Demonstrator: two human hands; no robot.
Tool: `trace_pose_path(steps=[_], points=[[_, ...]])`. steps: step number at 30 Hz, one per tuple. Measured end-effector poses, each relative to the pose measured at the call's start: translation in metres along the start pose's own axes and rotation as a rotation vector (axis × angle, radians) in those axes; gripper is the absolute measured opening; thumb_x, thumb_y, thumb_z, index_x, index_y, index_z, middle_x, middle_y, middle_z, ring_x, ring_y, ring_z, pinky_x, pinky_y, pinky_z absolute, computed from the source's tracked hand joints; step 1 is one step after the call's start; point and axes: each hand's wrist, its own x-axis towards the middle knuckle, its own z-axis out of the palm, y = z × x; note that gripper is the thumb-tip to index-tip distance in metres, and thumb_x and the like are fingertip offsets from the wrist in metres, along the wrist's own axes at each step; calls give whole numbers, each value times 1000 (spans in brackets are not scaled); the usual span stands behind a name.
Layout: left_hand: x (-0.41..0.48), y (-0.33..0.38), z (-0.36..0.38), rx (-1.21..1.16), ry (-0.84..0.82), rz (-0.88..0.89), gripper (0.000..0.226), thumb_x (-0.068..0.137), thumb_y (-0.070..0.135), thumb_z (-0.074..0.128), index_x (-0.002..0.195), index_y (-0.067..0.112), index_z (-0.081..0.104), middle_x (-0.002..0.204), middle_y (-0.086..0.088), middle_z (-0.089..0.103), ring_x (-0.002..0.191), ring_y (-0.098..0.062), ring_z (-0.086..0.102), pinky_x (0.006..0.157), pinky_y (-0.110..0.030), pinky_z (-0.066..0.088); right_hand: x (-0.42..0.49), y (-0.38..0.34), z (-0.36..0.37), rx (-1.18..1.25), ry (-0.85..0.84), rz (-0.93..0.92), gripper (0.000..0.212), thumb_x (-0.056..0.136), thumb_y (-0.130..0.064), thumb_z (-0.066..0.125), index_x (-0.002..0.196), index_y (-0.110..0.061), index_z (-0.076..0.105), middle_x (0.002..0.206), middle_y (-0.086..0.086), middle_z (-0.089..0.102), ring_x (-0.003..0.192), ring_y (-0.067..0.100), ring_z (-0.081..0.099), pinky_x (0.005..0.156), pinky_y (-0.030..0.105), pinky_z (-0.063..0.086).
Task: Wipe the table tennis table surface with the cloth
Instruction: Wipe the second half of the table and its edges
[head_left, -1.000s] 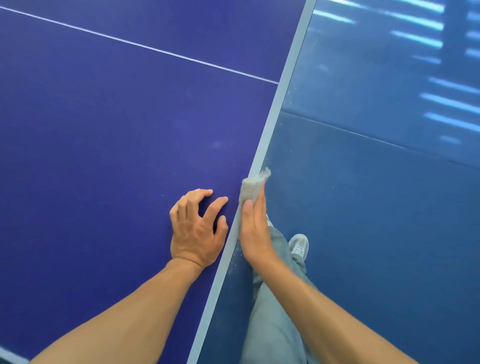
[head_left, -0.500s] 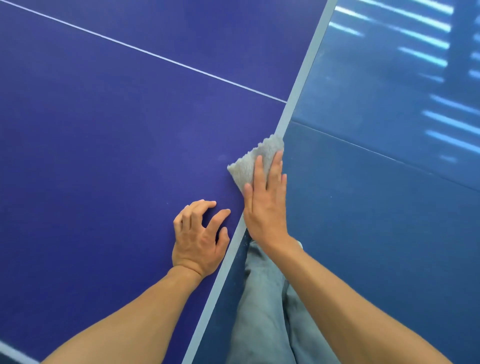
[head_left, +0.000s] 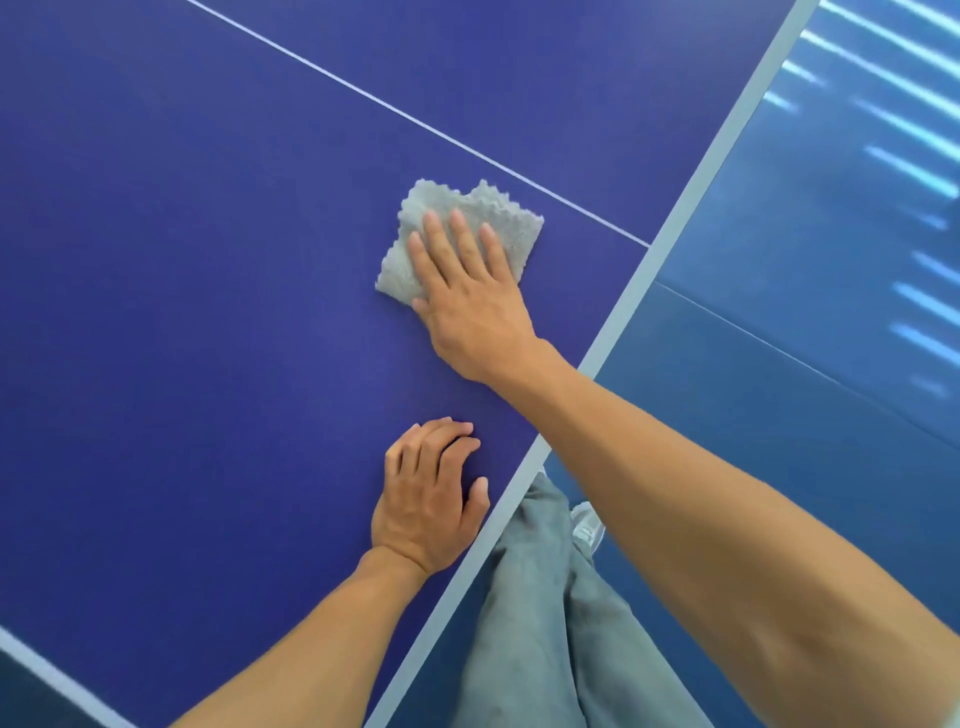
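Two hands on table (head_left: 182, 312). L hand (head_left: 423, 504) rests near the edge, fingers loosely curled, holding nothing. Cloth (head_left: 436, 200) lies flat on the tabletop just beyond it, w/ R hand (head_left: 470, 312) pressing it, fingers straight. Trousers (head_left: 535, 623) beside the edge.

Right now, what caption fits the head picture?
Right hand presses a grey cloth on the blue table; left hand rests nearby.

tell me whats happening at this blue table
A person is wiping the table tennis table with a grey cloth. The right hand lies flat on the cloth, pressing it down just short of the thin white line. The left hand rests loosely curled on the table near its edge, holding nothing.
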Motion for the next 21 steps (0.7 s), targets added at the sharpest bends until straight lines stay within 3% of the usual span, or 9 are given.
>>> trace_pose_path(steps=[2,5,7,8,10,11,13,16,21], points=[[0,1,-1,-29,5,-6,37,90,30,56,123,13,54,137,-4,52,131,-27,47,114,-47,34,-40,10,6,-27,31,-29,62,111,-38,31,166,-14,16,174,9,9,160,34,4,128,57,3],[1,5,-3,-42,-16,-34,33,88,29,58,118,15,55,133,-5,56,129,-28,48,112,-49,36,-110,35,17,50,166,298,60,109,-34,36,164,-12,25,172,15,15,159,39,11,127,61,9],[3,7,-6,-28,-29,-44,29,87,30,59,112,15,59,129,-5,58,126,-28,51,108,-48,38,-149,38,20,221,183,481,62,109,-33,33,165,-11,18,172,21,7,159,40,5,128,58,9],[5,7,-8,-19,-32,-40,27,87,30,58,109,14,61,127,-5,58,122,-29,52,106,-47,38,-159,34,22,372,183,520,63,109,-32,32,166,-13,12,172,21,1,160,36,-1,129,52,9],[15,8,-11,1,-19,-38,24,87,29,57,106,15,63,122,-5,59,114,-29,56,99,-46,40,-158,23,21,787,219,567,66,109,-26,33,165,-24,-3,173,13,-11,160,12,-10,128,25,9],[23,8,-13,5,-8,-48,22,88,28,57,106,16,62,121,-6,60,111,-29,56,97,-45,40,-148,22,16,966,251,595,69,109,-21,36,163,-30,-8,172,8,-15,158,3,-10,122,11,7],[46,11,-14,0,13,-62,21,89,26,56,107,17,61,120,-7,61,110,-29,56,96,-45,40,-120,35,6,1121,332,691,74,110,-13,38,162,-33,-11,172,4,-12,156,1,-1,115,2,4],[93,24,-9,6,14,-14,22,89,24,57,108,15,64,121,-8,61,111,-30,56,96,-47,41,-76,90,-8,1217,454,783,73,110,-14,35,163,-26,-13,169,-11,-5,153,-2,5,118,7,7],[177,62,6,5,71,12,23,88,19,61,110,13,68,124,-9,61,116,-30,56,101,-49,40,-67,127,-16,1372,313,841,77,108,-27,35,163,-23,-18,174,-2,-3,159,12,7,130,43,13]])
